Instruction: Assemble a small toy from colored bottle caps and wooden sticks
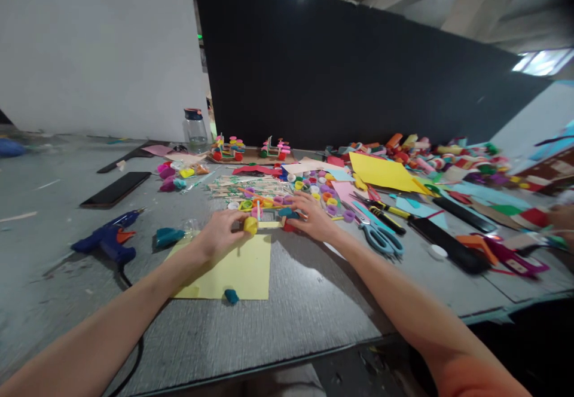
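Note:
Between my two hands is a small craft model (269, 225) of pale sticks with coloured round pieces at its ends. My left hand (219, 234) grips it at the yellow round piece (250, 225). On the other side my right hand (310, 219) has its fingers closed around the end with a red piece and a blue-green lump (287, 212). Parts of the model are hidden by my fingers. Below my left hand lies a sheet of yellow paper (237, 268), with a small teal clay lump (231, 296) on it. Bottle caps (330, 208) and loose sticks (224, 186) lie just beyond.
At left are a blue glue gun (110, 238), a phone (116, 189) and a teal clay lump (168, 237). Blue-handled scissors (381, 238), pliers (385, 217) and coloured paper (383, 173) lie at right. Finished-looking models (228, 149) and a bottle (194, 131) stand behind. Another person's hand (562, 220) shows far right.

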The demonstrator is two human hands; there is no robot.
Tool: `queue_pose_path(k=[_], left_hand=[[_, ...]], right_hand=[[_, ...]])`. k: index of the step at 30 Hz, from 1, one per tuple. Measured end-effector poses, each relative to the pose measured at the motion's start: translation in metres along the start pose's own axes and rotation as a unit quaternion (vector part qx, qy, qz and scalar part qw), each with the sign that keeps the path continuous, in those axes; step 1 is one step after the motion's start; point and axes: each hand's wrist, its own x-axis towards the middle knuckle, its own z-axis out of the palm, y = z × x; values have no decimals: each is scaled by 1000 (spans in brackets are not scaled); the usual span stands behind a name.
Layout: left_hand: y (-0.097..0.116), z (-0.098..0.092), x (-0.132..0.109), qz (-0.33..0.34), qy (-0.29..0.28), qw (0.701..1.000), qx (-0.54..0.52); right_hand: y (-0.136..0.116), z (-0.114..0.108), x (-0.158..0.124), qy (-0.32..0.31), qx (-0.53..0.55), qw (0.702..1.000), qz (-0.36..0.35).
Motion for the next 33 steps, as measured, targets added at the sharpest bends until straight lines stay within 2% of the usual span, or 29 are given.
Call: queue_pose_path(k=[9, 18, 29, 33], left_hand=[[0, 0, 1, -4, 6, 1000, 0], [0, -2, 0, -6, -3, 1000, 1], [-12, -15, 5, -18, -5, 1000, 22], [-9, -22, 6, -26, -3, 999, 30]], right_hand=[[1, 2, 0, 6, -10, 1000, 19], [-6, -7, 0, -11, 0, 1000, 29], [-17, -9, -1, -39, 5, 998, 52], [-20, -10, -1, -44, -5, 996, 73]])
